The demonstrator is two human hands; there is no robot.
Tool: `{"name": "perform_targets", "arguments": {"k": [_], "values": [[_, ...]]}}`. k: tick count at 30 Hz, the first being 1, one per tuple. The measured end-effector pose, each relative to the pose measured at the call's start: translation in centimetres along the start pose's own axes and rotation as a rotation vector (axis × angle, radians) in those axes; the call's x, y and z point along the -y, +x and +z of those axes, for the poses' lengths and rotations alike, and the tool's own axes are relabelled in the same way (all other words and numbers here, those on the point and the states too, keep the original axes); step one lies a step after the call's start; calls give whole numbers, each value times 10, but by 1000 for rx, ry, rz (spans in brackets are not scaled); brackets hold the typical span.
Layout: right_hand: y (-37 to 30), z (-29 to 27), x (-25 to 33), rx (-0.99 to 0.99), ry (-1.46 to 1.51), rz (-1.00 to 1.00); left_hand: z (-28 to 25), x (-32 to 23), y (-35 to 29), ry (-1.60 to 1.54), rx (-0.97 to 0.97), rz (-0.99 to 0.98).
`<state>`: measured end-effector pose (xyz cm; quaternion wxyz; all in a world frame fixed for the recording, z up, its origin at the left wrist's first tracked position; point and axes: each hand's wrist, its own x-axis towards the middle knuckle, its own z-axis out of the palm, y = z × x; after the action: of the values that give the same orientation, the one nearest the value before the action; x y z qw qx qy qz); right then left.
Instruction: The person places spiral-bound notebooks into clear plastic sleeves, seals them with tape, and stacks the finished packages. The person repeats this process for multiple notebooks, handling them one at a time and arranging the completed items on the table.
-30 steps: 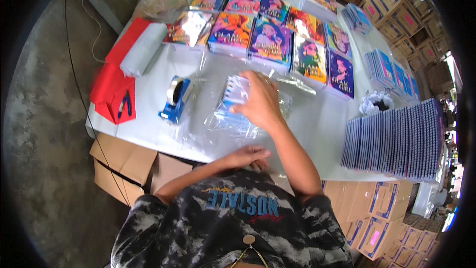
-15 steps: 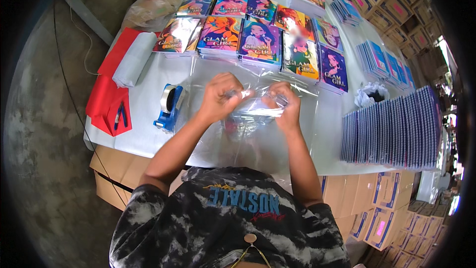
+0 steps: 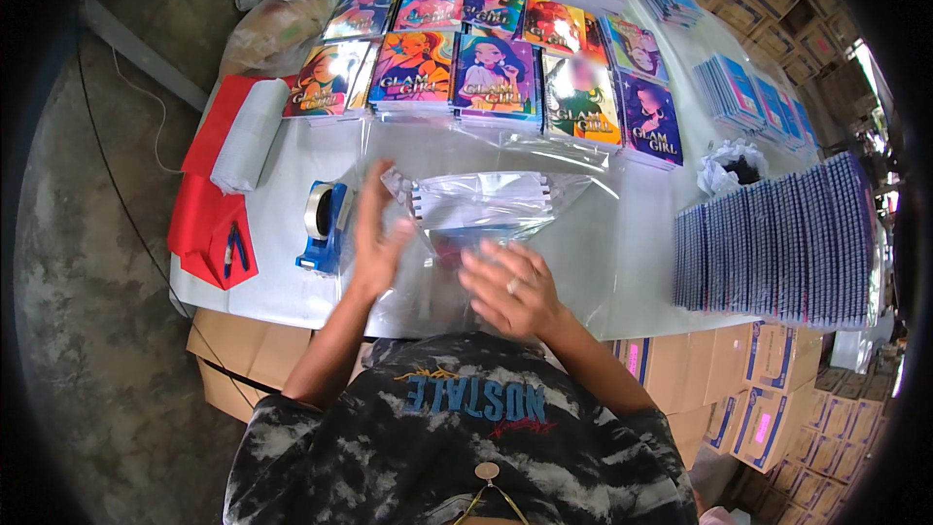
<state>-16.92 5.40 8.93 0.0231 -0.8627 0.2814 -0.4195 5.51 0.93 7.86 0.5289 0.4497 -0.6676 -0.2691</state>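
Note:
A clear plastic wrap lies in front of me around what looks like a bundle of notebooks, its white pages and spiral edge showing through glare. My left hand is upright at the bundle's left end, fingers stretched out and slightly blurred, near a crumpled corner of the plastic. Over the near side of the wrap is my right hand, palm down with fingers apart, a ring on one finger. Neither hand grips anything. Whether the right fingertips touch the plastic is unclear.
Stacks of colourful notebooks stand in rows beyond the plastic. A blue tape dispenser sits left of my left hand. Farther left are red sheets, dark cutters and a white roll. A tall spiral-bound stack stands at right.
Both hands have let go of the plastic they were pinching. My left hand has moved left, my right hand toward me and slightly left. The bundle's white edge now shows between them.

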Motion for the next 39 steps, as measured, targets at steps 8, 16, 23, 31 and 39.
{"name": "perform_targets", "arguments": {"k": [8, 16, 23, 31, 39], "values": [[62, 17, -37, 76, -127, 348, 45, -26, -21, 608, -172, 128], [20, 12, -55, -547, 251, 735, 60, -55, -1, 730, 79, 169], [1, 30, -74, -395, 744, 834, 53, -14, 2, 24, -293, -250], [48, 13, -56, -468, 416, 643, 36, -20, 50, -118, -263, -172], [132, -27, -52, -930, 562, 457, 12, -59, 114, -498, -360, 78]]}}
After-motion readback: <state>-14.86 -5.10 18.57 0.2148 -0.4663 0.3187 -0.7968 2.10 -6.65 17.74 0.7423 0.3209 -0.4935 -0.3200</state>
